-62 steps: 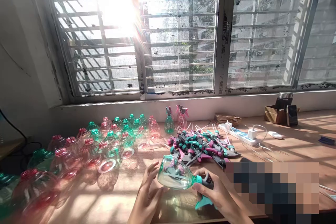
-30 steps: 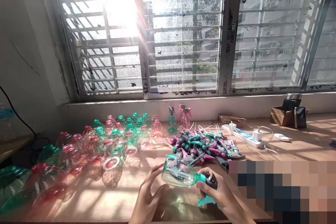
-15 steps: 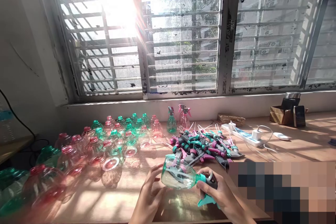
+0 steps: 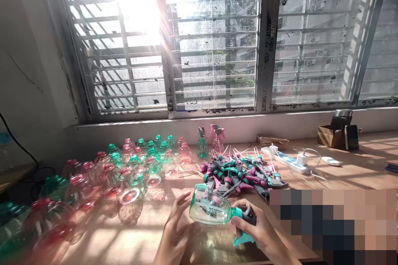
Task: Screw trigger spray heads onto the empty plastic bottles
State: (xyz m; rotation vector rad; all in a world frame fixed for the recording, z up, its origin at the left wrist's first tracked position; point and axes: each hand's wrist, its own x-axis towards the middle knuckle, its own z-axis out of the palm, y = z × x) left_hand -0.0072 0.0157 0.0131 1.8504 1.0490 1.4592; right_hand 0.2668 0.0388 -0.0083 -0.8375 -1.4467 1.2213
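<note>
A clear green spray bottle [image 4: 209, 210] lies on its side just above the wooden table [image 4: 139, 232], held between both hands. My left hand [image 4: 175, 230] cups the bottle's base, fingers curled against it. My right hand [image 4: 259, 230] is wrapped round the grey and teal trigger head [image 4: 245, 225] fitted on the bottle's neck. Its teal trigger sticks out below my fingers.
A heap of pink, teal and grey trigger heads [image 4: 241, 172] lies just beyond the hands. Several capless green and pink bottles [image 4: 124, 169] crowd the left. Two finished spray bottles [image 4: 209, 143] stand by the window sill. A power strip [image 4: 287, 158], cardboard box [image 4: 331, 136] sit right.
The hands and the bottle have barely moved; the bottle has turned slightly between the hands. The view has shifted a little.
</note>
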